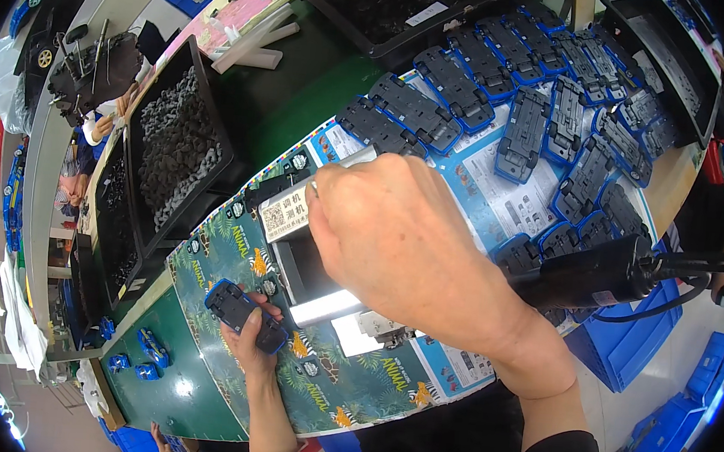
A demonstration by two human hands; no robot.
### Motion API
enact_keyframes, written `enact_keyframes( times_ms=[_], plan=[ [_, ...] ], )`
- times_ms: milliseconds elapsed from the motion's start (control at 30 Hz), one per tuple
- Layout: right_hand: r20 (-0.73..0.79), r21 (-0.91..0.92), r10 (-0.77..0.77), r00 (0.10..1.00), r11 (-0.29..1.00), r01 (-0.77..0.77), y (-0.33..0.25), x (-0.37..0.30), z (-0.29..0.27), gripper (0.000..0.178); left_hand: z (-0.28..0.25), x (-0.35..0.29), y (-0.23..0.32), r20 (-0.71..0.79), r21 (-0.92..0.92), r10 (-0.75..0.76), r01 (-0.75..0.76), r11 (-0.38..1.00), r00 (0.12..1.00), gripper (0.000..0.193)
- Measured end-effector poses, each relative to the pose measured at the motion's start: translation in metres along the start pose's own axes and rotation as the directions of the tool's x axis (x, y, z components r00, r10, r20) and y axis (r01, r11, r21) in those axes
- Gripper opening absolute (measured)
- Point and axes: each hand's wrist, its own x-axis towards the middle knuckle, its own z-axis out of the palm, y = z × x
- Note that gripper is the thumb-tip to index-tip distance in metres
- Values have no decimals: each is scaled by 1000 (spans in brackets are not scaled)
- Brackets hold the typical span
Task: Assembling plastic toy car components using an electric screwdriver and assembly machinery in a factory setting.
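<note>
My left hand (251, 337) holds a blue toy car (238, 312), its black underside turned up, above the patterned sheet at the near left. My right hand (397, 220) is closed in the middle of the view, knuckles up. Whatever its fingers grip, if anything, is hidden beneath them. Next to these fingers is a dark boxy device (303, 264) with a white label (286, 212) and pale metal edges. Several more blue toy cars (521, 132) lie bottom up on the printed sheets at the far right.
A black cylindrical tool (590, 272) with a cable reaches in behind my right wrist. Black bins of small dark parts (176, 141) stand at the left, and a large black tray (372, 12) at the back. Small blue car pieces (151, 346) lie on the green table (193, 383).
</note>
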Motion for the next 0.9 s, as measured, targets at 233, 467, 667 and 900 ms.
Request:
enact_keyframes(
  times_ms=[233, 467, 667, 900],
  plan=[
    [-4, -23, -4, 1000, 1000, 4, -2, -2, 0, 8, 3, 0, 0, -2, 8, 8, -8, 1000, 1000, 55],
    [-56, -5, -29, 998, 1000, 29, 2, -1, 7, 8, -1, -1, -1, -13, 23, 2, -2, 1000, 1000, 55],
    [-27, -15, -21, 999, 1000, 20, 1, -1, 4, 9, 1, 0, 0, 0, 16, -1, 1, 1000, 1000, 54],
    [-144, 47, 44, 989, 998, -38, 3, 0, 2, 25, -1, 0, 0, 11, 20, 3, -3, 1000, 1000, 53]
  ],
)
